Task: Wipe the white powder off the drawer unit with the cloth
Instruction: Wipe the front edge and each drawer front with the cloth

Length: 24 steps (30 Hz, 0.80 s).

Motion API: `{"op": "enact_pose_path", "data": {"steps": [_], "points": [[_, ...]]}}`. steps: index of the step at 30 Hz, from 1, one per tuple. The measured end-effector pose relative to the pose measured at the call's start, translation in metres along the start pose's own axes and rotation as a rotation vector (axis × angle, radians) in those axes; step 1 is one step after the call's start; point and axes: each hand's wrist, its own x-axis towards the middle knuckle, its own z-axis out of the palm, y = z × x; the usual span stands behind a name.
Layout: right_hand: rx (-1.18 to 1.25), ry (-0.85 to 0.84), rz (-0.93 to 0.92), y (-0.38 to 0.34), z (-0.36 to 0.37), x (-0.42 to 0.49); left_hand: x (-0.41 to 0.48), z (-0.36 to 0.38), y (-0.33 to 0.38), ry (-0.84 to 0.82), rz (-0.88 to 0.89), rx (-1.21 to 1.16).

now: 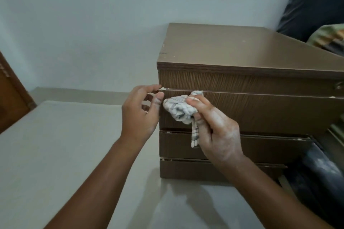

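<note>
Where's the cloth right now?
Head view, centre: the cloth is bunched in the right hand, pressed on the drawer unit front near its left edge, beside the left hand.

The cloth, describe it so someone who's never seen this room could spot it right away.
Find the brown wooden drawer unit standing against the pale wall. On its front, near the left edge by the top drawer seam, the right hand holds a crumpled cloth against the wood. It is the only light fabric there: whitish with grey checked lines, one strip dangling down.

Dim, soft indoor light casts faint arm shadows on the floor (55, 145); wide-angle bending and blur at edges.
</note>
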Motion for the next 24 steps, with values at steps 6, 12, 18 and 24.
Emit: {"op": "enact_pose_path", "data": {"steps": [6, 12, 18, 24], "points": [[-0.036, 0.173, 0.074, 0.003, -0.017, -0.003, -0.004, 0.008, 0.003, 0.031, -0.07, -0.102], [0.039, 0.335, 0.134, 0.006, -0.04, 0.02, -0.014, 0.007, 0.006, 0.051, -0.007, -0.183], [-0.081, 0.238, -0.005, -0.023, -0.018, 0.037, -0.031, -0.002, -0.001, 0.076, 0.078, -0.238], [-0.33, -0.186, 0.011, -0.041, 0.026, 0.05, -0.031, -0.003, -0.004, 0.024, 0.077, -0.194]]}}
